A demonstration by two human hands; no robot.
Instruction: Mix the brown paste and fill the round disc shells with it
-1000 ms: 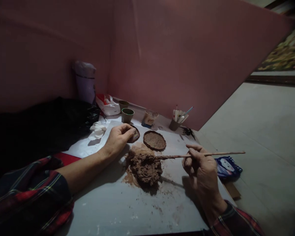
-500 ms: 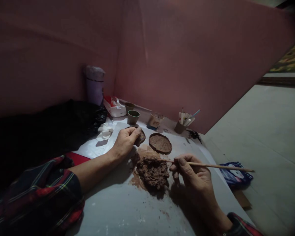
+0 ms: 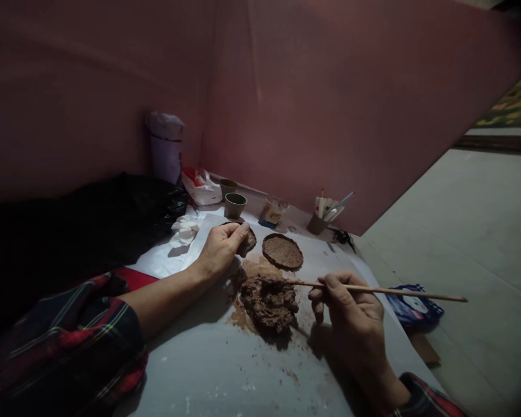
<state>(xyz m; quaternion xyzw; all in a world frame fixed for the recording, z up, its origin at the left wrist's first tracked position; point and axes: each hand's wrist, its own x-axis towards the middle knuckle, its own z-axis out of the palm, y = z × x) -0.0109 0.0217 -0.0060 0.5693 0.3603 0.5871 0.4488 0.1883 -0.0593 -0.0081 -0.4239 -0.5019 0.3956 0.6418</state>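
A thin wooden stick (image 3: 399, 292) is pinched in my right hand (image 3: 351, 313). Its left tip meets the top edge of a lumpy mound of brown clay-like paste (image 3: 271, 307), which sits on the white board. Beyond the mound, my left hand (image 3: 221, 246) has its thumb and fingers closed on the rim of a brown disc (image 3: 249, 243). My hand covers much of that disc. To its right lies a second round brown disc (image 3: 283, 252) with a darker raised rim, touched by neither hand.
Two small cups (image 3: 235, 205), a stained jar (image 3: 273, 213) and a holder with brushes and pens (image 3: 318, 222) stand along the back. Crumpled white tissue (image 3: 184, 230) and a black plastic bag (image 3: 91, 231) are at the left. A blue packet (image 3: 417, 310) is beyond the right edge.
My right hand has shifted a little to the right with the stick, whose tip draws back slightly along the mound. The left hand stays at its disc.
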